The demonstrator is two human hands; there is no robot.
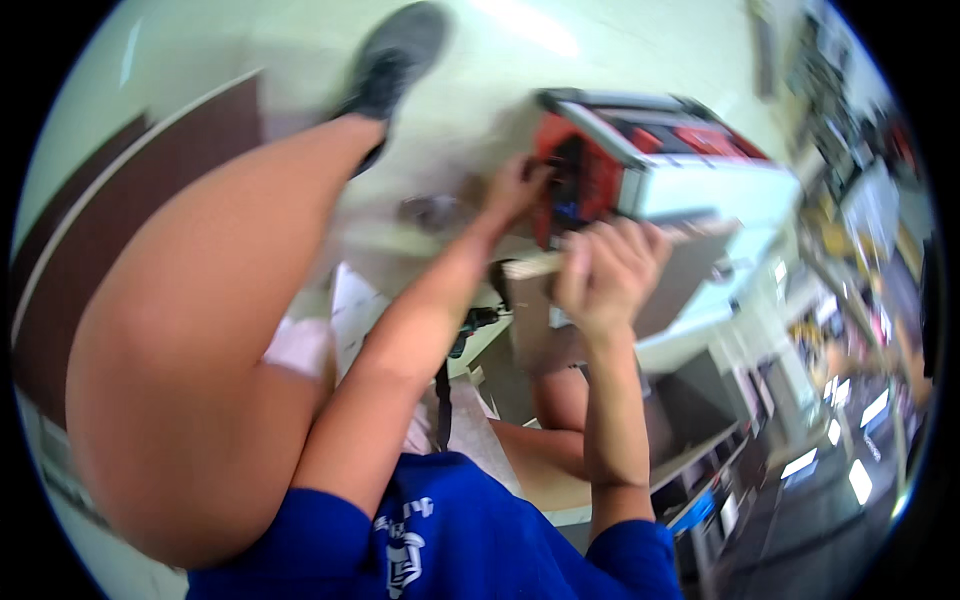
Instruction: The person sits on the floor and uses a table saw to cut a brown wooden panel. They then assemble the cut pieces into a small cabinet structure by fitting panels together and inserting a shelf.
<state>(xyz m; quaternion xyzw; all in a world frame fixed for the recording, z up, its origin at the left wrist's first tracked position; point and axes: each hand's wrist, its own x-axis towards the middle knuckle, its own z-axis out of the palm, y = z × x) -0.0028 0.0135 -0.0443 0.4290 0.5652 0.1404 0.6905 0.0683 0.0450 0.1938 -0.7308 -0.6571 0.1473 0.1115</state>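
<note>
A boxy red and black machine (600, 170) with a grey frame and pale side panel sits on the floor ahead of me. My left hand (517, 188) reaches to its dark front panel, the fingertips on or very close to it. Motion blur hides how those fingers are bent. Fingers of my right hand (612, 272) wrap over the upper edge of a brown board (680, 285). This board stands tilted in front of the machine's pale side, and part of it is behind my hand and wrist.
Large dark brown panels (190, 170) lie at the left. My bent leg and black shoe (395, 60) take up the left side. A dark green cordless drill (475, 325) lies between my arms. Assorted workshop items (860, 230) fill the blurred far right.
</note>
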